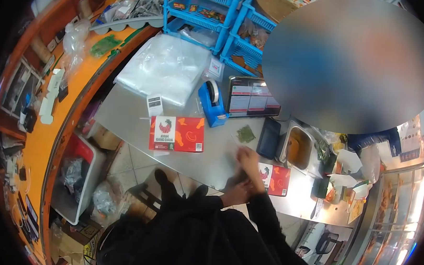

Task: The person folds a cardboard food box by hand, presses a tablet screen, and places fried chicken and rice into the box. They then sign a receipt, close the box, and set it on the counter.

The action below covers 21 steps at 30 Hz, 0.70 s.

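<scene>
My right hand is over the front part of the steel counter, fingers curled in, slightly blurred; whatever may be inside them is hidden. My left hand is closed at my right wrist, by the cuff of the black sleeve. Just right of my hands lies a small red and white food box, partly behind my right forearm. A larger red and white box printed "Ayam Bang Dava" sits to the left. Beyond my right hand is a small green packet.
On the steel counter are a blue tape dispenser, a tablet, a dark flat device, clear plastic bags and a metal container. Blue racks stand behind. A bin is at left.
</scene>
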{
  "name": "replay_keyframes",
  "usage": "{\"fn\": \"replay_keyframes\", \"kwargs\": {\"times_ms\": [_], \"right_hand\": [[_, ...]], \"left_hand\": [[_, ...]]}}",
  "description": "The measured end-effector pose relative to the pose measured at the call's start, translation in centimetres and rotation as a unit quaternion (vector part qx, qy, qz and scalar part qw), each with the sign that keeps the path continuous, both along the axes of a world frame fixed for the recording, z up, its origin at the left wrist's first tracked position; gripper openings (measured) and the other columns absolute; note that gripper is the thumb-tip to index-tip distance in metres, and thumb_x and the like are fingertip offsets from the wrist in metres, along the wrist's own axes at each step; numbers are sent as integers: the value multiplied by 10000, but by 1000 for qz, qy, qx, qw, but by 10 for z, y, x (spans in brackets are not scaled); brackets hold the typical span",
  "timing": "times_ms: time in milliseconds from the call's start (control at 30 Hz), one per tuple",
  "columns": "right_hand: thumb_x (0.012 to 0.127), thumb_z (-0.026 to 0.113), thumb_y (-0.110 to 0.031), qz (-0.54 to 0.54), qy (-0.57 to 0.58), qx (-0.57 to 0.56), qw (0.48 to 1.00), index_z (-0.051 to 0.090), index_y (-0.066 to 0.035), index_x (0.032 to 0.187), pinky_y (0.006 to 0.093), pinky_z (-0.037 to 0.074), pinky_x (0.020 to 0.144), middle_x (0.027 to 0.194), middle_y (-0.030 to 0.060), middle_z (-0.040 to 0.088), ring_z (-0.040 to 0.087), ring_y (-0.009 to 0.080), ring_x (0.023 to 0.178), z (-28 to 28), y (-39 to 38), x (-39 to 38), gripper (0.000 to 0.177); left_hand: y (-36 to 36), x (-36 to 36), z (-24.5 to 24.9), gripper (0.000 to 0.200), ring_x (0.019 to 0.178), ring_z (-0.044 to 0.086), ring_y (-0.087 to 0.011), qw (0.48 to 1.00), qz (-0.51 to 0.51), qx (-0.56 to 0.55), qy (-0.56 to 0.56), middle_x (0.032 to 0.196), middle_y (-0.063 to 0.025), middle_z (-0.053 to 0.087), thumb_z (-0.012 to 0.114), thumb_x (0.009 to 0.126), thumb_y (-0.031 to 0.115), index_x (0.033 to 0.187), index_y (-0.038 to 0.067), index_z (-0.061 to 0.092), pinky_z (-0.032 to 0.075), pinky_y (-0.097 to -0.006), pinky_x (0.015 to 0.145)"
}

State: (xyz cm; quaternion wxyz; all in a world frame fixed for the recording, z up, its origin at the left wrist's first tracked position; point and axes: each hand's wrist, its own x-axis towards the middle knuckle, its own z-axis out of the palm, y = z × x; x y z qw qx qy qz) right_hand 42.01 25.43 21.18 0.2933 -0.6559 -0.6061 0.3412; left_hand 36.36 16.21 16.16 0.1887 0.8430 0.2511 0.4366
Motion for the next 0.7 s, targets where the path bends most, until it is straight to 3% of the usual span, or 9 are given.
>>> {"fn": "replay_keyframes", "kwargs": {"times_ms": [33,67,167,300,400,500,533,633,700], "right_hand": [[766,437,-168,-56,-48,50,996,532,-5,651,255,368,451,531,49,491,463,94,499,25,-28,15,221],[767,441,-189,-161,105,41,981,552,5,707,281,374,449,512,84,487,474,154,461,30,-56,35,232],[792,445,-259,-232,-195,-9,953,578,16,702,312,382,453,479,135,497,508,221,442,35,-119,81,318],[804,447,-296,-257,-255,-137,922,561,23,636,305,382,455,475,113,506,512,184,454,13,-153,88,379],[833,420,-270,-227,-1,49,973,530,20,659,285,381,476,546,93,527,494,145,496,-14,-165,87,356],[821,438,-199,-200,22,96,975,504,40,705,292,373,467,581,131,528,457,178,469,-33,-175,96,274],[834,427,-240,-218,-11,94,971,500,17,614,289,336,433,499,87,472,389,108,449,-40,-170,98,347],[791,453,-301,-204,-229,-22,952,565,19,594,357,365,421,512,191,503,509,286,434,-41,-166,109,392],[774,458,-347,-156,-298,-74,939,582,13,603,378,381,426,533,191,517,529,318,473,-38,-165,115,417]], "left_hand": [[2,-3,12,245,969,476,-121,983,38,109,141,966,-4,536,544,648,165,884,116,587,337,-331,875],[6,-4,16,255,977,467,-118,984,48,133,113,978,-4,532,527,678,188,917,106,567,324,-348,888],[4,0,13,253,970,473,-107,987,53,132,73,982,-1,540,525,709,211,933,98,561,313,-367,899],[3,3,14,199,945,494,-97,994,41,95,40,950,6,563,552,707,201,874,103,596,315,-364,898],[3,2,14,179,936,503,-86,989,51,123,71,948,18,568,551,707,202,859,124,605,329,-338,885],[2,2,14,168,933,506,-76,989,53,113,75,950,30,570,556,708,198,856,137,607,357,-303,857],[3,1,14,176,945,500,-79,992,44,96,64,957,30,568,552,711,192,869,134,605,368,-295,845],[7,-1,15,199,952,492,-114,989,35,134,60,965,7,555,512,710,170,882,103,587,349,-320,868],[3,3,11,201,946,492,-139,995,49,87,9,974,-19,548,496,726,159,900,93,573,363,-305,848]]}}
